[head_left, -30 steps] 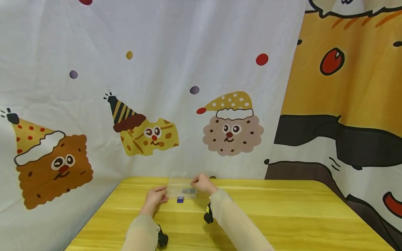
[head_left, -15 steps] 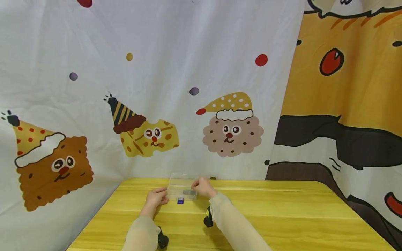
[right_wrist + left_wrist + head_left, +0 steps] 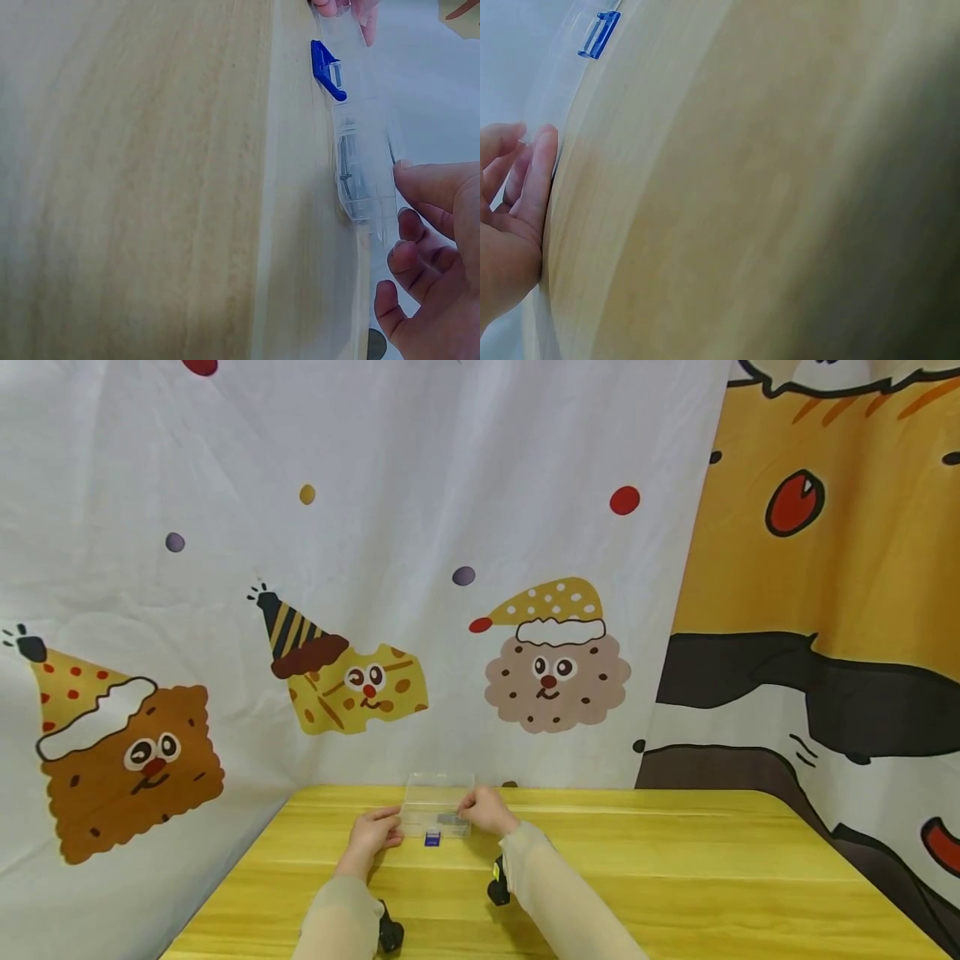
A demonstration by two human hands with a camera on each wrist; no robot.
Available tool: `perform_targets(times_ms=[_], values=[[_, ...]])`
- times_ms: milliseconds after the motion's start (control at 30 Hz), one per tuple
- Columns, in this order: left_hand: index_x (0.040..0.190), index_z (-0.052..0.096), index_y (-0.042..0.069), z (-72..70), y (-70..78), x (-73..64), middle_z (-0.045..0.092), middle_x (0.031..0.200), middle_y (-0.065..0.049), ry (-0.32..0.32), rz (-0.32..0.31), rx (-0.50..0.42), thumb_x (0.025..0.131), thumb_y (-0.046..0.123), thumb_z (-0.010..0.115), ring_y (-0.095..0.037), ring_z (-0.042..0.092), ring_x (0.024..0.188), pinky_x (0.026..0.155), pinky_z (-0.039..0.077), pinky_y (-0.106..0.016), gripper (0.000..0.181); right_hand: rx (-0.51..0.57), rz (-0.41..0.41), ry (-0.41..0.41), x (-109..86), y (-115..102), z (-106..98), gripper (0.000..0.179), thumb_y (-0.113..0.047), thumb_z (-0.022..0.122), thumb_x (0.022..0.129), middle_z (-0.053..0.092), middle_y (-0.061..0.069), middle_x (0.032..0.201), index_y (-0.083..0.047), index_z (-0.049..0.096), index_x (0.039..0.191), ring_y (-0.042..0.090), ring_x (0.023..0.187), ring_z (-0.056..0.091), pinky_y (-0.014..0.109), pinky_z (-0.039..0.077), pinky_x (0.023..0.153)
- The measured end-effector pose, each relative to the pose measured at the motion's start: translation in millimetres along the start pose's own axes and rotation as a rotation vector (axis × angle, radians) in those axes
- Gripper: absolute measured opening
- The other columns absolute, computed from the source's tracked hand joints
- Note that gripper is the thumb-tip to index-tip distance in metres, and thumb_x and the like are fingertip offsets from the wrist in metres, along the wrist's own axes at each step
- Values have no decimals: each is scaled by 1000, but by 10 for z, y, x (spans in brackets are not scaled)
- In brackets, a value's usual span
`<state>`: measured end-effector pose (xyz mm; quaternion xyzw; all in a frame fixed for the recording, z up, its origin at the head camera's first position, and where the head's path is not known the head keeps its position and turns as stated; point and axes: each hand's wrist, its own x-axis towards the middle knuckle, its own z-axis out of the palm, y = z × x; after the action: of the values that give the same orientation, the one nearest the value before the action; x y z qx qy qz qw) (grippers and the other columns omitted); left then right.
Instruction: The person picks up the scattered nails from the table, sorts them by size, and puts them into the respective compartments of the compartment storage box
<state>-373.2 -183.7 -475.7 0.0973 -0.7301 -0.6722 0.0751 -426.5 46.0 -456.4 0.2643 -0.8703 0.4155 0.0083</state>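
Note:
A clear plastic box (image 3: 408,828) with its lid (image 3: 441,787) raised sits at the far side of the table, a blue latch (image 3: 432,838) on its front. My left hand (image 3: 372,831) rests against the box's left end, fingers mostly straight, their tips at its edge. My right hand (image 3: 489,811) is at the right end; thumb and forefinger come together on a thin dark piece (image 3: 391,148) by the box wall, its kind unclear. Its other fingers (image 3: 405,256) curl loosely. Slim dark grey pieces (image 3: 345,161) show through the wall of the right front compartment.
The light wood table (image 3: 675,877) reaches toward me and to the right. Behind its far edge hangs a white cartoon-printed cloth (image 3: 420,527). A black wrist camera (image 3: 498,890) sits below my right sleeve, another wrist camera (image 3: 390,933) by the left.
My right fingertips have come down slightly toward the right front compartment. The left hand and the box have stayed in place; the head view has shifted a little.

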Motion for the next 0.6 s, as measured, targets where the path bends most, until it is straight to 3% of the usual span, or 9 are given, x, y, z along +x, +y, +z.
perform_targets(times_ms=[333, 533, 600], values=[[127, 56, -13, 4, -33, 31, 64, 86, -22, 1, -15, -6, 95, 0, 56, -17, 64, 66, 62, 60, -28, 35, -32, 10, -8, -17, -8, -21, 9, 0, 68, 86, 70, 10, 86, 4, 74, 91, 13, 70, 59, 26, 51, 61], [126, 56, -14, 7, -18, 27, 64, 88, -24, 13, -17, -15, 94, -1, 56, -18, 64, 67, 62, 60, -28, 35, -2, 38, -42, -21, 21, -87, 12, -4, 65, 91, 69, 6, 86, 3, 73, 96, 11, 61, 49, 25, 44, 56], [126, 56, -14, 7, -10, 16, 63, 90, -26, 11, -15, -15, 94, -1, 56, -19, 64, 68, 62, 60, -29, 35, 31, 28, -53, -22, 49, -125, 14, -4, 61, 93, 65, 3, 78, 4, 72, 90, 11, 55, 42, 26, 41, 56]])
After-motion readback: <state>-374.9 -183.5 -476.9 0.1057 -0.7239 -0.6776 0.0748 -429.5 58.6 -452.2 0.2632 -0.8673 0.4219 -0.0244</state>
